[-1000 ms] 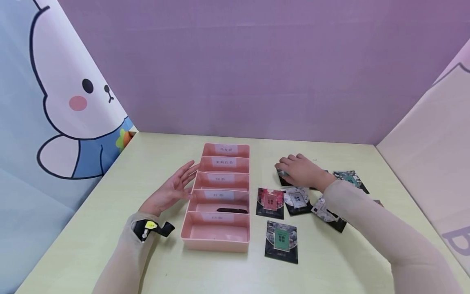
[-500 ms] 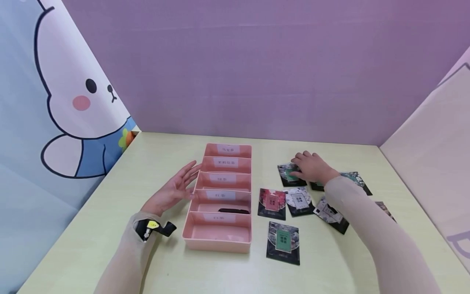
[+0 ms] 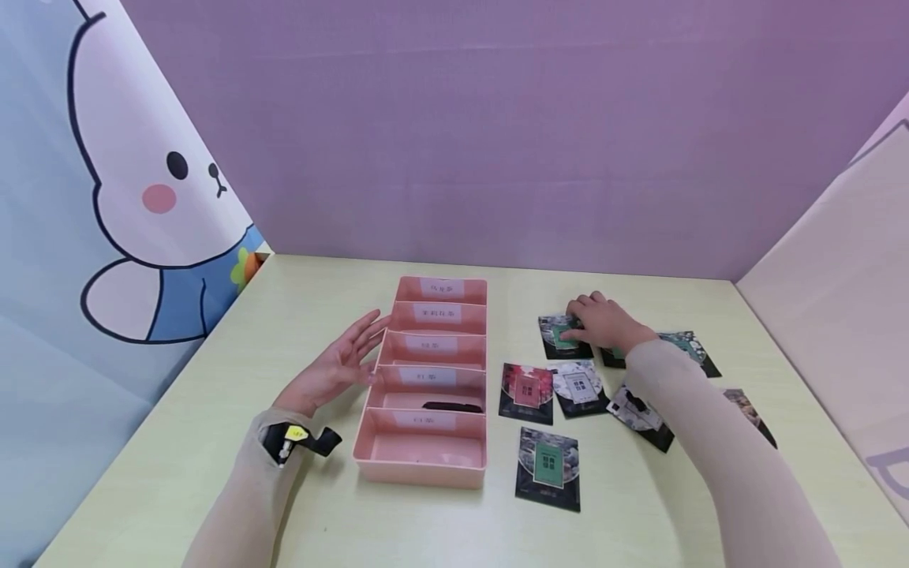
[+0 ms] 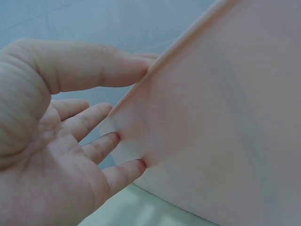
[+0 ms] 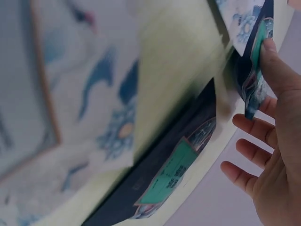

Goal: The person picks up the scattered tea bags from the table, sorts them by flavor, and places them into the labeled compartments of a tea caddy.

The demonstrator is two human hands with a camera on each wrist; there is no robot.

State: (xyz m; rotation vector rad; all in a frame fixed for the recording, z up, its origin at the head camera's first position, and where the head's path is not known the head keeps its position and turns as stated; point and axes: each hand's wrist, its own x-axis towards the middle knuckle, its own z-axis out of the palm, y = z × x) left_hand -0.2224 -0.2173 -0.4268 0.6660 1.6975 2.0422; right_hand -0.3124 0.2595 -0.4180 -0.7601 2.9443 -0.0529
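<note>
My left hand (image 3: 332, 372) is at the left side of a pink divided box (image 3: 420, 473) with labelled compartments. In the left wrist view, its fairly straight fingers (image 4: 124, 176) touch the box's outer wall (image 4: 202, 155), and the thumb lies at the rim. At the back right of the table, my right hand (image 3: 607, 323) pinches the edge of a dark tea sachet (image 3: 561, 347) with a green label. The right wrist view has the thumb on the face of this sachet (image 5: 256, 61), fingers behind. A second green-labelled sachet (image 5: 169, 174) lies nearby.
More sachets lie right of the box: a red one (image 3: 525, 394), a white-patterned one (image 3: 578, 388), a green-labelled one (image 3: 548, 469) in front, and several beyond, partly under the right arm. A black object (image 3: 452, 407) lies in one compartment. A purple backdrop (image 3: 497, 142) closes the rear.
My right hand has shifted rightward, uncovering most of the green-labelled sachet at the back, and its thumb is now on that sachet's edge. The left hand keeps its place at the box.
</note>
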